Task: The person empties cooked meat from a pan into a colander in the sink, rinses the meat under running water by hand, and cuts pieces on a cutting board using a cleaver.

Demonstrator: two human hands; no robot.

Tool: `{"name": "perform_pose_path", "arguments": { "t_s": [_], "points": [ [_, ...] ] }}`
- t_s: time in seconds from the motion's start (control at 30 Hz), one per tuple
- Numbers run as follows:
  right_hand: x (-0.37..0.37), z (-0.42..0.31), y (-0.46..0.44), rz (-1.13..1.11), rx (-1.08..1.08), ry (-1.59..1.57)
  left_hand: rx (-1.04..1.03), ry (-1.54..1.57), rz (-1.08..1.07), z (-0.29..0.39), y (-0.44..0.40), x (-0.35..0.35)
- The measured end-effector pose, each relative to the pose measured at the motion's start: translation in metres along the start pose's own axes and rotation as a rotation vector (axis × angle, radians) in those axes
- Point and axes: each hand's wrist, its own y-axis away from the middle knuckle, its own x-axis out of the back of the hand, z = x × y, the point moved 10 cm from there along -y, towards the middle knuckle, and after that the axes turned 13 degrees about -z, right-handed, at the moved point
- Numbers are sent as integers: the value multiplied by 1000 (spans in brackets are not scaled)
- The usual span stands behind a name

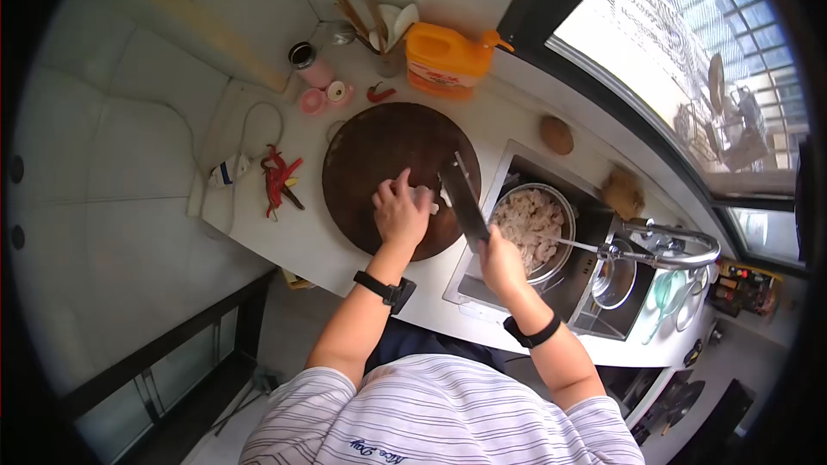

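Note:
In the head view, my right hand [502, 263] grips the handle of a cleaver [466, 200], its dark blade over the right side of a round wooden chopping board [362, 164]. My left hand [402, 213] rests on the board with its fingers against a pale piece of meat [428, 199], slightly blurred. Another pale bit lies close to the blade, partly hidden by it. To the right, a metal bowl [572, 232] full of pale chopped meat [527, 222] sits in the sink [514, 158].
A faucet [676, 250] pours water toward the bowl. Beyond the board stand an orange jug [444, 58], a pink thermos [312, 67] and a utensil holder [389, 60]. Red chilies [276, 179] lie left of it. A brown round item [556, 135] sits behind the sink.

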Motion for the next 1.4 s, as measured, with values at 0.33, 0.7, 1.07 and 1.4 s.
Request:
{"name": "perform_pose_path", "arguments": {
  "t_s": [0.33,0.7,1.07,1.4],
  "points": [
    [43,113,124,124,-208,-306,150,-148,-229,48,-27,-78],
    [1,223,260,118,-517,-525,40,171,-243,45,-48,-119],
    [-13,281,309,158,-658,-673,-46,590,-712,174,43,-323],
    [-65,320,369,195,-790,-776,-779,-765,-1152,180,126,-426]
  ]
}}
